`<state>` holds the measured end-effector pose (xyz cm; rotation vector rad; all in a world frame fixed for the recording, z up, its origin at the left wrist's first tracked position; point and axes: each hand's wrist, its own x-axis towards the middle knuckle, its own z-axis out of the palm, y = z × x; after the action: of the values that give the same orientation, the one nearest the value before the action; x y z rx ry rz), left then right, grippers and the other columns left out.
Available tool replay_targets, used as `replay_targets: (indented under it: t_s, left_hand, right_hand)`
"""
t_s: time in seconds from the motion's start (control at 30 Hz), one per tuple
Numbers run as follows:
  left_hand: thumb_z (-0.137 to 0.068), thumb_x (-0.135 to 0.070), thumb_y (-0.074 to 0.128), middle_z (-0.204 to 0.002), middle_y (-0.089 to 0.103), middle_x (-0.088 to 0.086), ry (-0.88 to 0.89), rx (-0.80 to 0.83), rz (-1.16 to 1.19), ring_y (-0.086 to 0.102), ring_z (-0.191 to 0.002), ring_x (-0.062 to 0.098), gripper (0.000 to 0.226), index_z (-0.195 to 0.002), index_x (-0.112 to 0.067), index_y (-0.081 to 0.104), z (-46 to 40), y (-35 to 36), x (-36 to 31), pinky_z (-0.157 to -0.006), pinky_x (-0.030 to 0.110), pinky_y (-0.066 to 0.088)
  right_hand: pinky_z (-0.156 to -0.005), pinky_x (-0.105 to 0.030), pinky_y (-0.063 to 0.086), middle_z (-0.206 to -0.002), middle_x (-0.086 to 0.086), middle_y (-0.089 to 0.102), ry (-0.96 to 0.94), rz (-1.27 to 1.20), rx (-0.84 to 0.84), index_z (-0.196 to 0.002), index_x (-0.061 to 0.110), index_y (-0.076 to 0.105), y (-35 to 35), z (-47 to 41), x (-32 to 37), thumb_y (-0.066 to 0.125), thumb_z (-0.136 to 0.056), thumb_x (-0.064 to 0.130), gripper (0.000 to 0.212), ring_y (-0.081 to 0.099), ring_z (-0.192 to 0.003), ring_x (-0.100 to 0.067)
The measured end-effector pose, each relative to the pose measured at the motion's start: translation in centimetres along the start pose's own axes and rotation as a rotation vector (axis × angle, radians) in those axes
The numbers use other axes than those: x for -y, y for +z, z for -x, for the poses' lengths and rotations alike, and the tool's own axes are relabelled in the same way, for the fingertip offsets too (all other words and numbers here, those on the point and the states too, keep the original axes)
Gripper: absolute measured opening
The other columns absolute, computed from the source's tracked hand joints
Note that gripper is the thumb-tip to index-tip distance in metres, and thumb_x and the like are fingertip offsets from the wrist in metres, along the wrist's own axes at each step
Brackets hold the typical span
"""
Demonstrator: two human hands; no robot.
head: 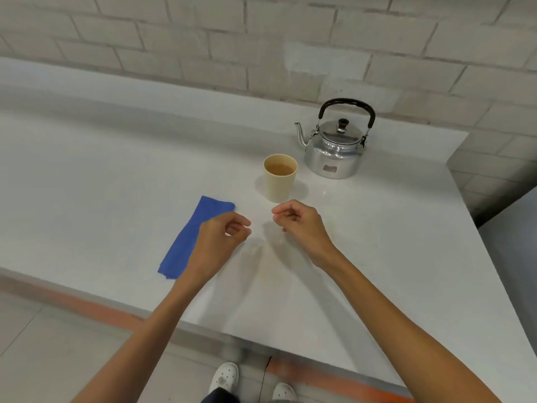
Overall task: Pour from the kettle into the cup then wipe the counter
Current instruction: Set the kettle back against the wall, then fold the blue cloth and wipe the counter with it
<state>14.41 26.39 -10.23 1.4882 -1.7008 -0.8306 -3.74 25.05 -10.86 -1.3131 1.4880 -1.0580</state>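
A shiny metal kettle [335,146] with a black handle stands upright at the back right of the white counter [116,175], spout to the left. In front of it stands a beige cup [280,178] holding brown liquid. A folded blue cloth [191,237] lies on the counter to the left. My left hand [218,242] hovers over the cloth's right edge with fingers loosely curled and nothing in them. My right hand [299,225] hangs just in front of the cup, fingers also curled, holding nothing.
A pale brick wall [261,39] runs behind the counter. The counter ends at a corner on the right [465,199]. A faint brownish stain [273,271] marks the surface between my forearms. The floor and my white shoes [225,376] show below the front edge.
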Motion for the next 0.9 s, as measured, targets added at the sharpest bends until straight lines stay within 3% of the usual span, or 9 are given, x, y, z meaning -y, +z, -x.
replay_targets:
  t_s: [0.23,0.3,0.37,0.43,0.57,0.7,0.8,0.87,0.9]
  left_hand:
    - [-0.081,-0.005,0.067,-0.08,0.066,-0.004,-0.129,-0.091,-0.032,0.06,-0.073,0.006,0.008,-0.087,-0.011,0.068,1.5,-2.2,3.3,-0.064,-0.003,0.039]
    - [-0.082,-0.005,0.066,-0.094,0.067,0.003,-0.182,-0.112,-0.05,0.06,-0.085,0.013,0.011,-0.091,-0.011,0.068,1.7,-2.9,4.0,-0.073,0.004,0.042]
    - [-0.082,-0.012,0.068,-0.113,0.06,0.007,-0.244,-0.132,-0.151,0.052,-0.106,0.022,0.018,-0.1,-0.015,0.067,1.9,-3.3,4.8,-0.088,0.025,0.041]
    - [-0.082,-0.022,0.069,-0.129,0.047,0.007,-0.331,-0.153,-0.267,0.039,-0.119,0.029,0.033,-0.113,-0.021,0.061,2.1,-3.7,5.5,-0.093,0.037,0.034]
    - [-0.081,-0.03,0.069,-0.14,0.038,0.014,-0.467,-0.124,-0.302,0.034,-0.125,0.035,0.069,-0.14,-0.021,0.034,2.1,-4.5,6.5,-0.098,0.047,0.034]
    - [-0.083,-0.021,0.068,-0.135,0.045,0.018,-0.473,-0.078,-0.199,0.044,-0.12,0.037,0.08,-0.146,-0.013,0.02,1.5,-5.2,7.0,-0.095,0.047,0.043]
    - [-0.083,-0.018,0.069,-0.123,0.055,0.02,-0.539,-0.02,-0.168,0.054,-0.102,0.034,0.066,-0.137,-0.007,0.031,0.8,-5.7,7.1,-0.079,0.04,0.048]
    - [-0.082,-0.019,0.069,-0.108,0.059,0.02,-0.595,0.041,-0.152,0.053,-0.085,0.029,0.035,-0.106,-0.01,0.045,0.3,-6.2,7.0,-0.067,0.036,0.047]
    - [-0.081,-0.019,0.069,-0.098,0.059,0.019,-0.614,0.08,-0.156,0.052,-0.079,0.027,0.026,-0.091,-0.01,0.046,0.1,-6.5,6.9,-0.064,0.035,0.045]
  right_hand:
    - [-0.082,-0.023,0.052,-0.093,0.002,0.067,-0.011,0.053,0.091,-0.096,0.013,0.066,5.6,-2.1,0.5,0.062,-0.084,0.009,0.013,0.063,-0.088,-0.011]
    - [-0.079,-0.023,0.048,-0.102,0.0,0.065,-0.001,0.084,0.108,-0.101,0.012,0.063,7.1,-2.9,0.8,0.063,-0.084,0.009,0.017,0.062,-0.092,-0.013]
    - [-0.082,-0.023,0.044,-0.115,-0.004,0.061,0.014,0.153,0.124,-0.109,0.012,0.059,8.4,-3.8,0.9,0.064,-0.084,0.012,0.026,0.058,-0.1,-0.016]
    - [-0.085,-0.024,0.041,-0.124,-0.007,0.055,0.026,0.242,0.146,-0.119,0.01,0.054,9.6,-4.6,0.8,0.066,-0.083,0.017,0.038,0.054,-0.109,-0.02]
    - [-0.098,-0.034,0.042,-0.136,-0.011,0.041,0.122,0.303,0.178,-0.132,0.013,0.04,11.3,-6.0,1.0,0.067,-0.083,0.028,0.058,0.043,-0.124,-0.028]
    - [-0.098,-0.037,0.043,-0.138,-0.014,0.037,0.191,0.294,0.156,-0.136,0.01,0.033,12.3,-7.0,1.5,0.068,-0.082,0.028,0.067,0.042,-0.125,-0.032]
    - [-0.083,-0.033,0.047,-0.123,-0.019,0.049,0.256,0.262,0.145,-0.128,0.001,0.043,12.0,-7.3,1.9,0.065,-0.082,0.016,0.053,0.054,-0.107,-0.035]
    - [-0.064,-0.031,0.045,-0.084,-0.017,0.053,0.272,0.235,0.144,-0.096,-0.001,0.059,11.5,-7.4,2.2,0.059,-0.078,0.003,0.019,0.052,-0.071,-0.033]
    - [-0.057,-0.029,0.038,-0.069,-0.013,0.047,0.278,0.248,0.145,-0.073,0.005,0.055,11.2,-7.3,2.6,0.056,-0.075,0.0,0.006,0.043,-0.061,-0.026]
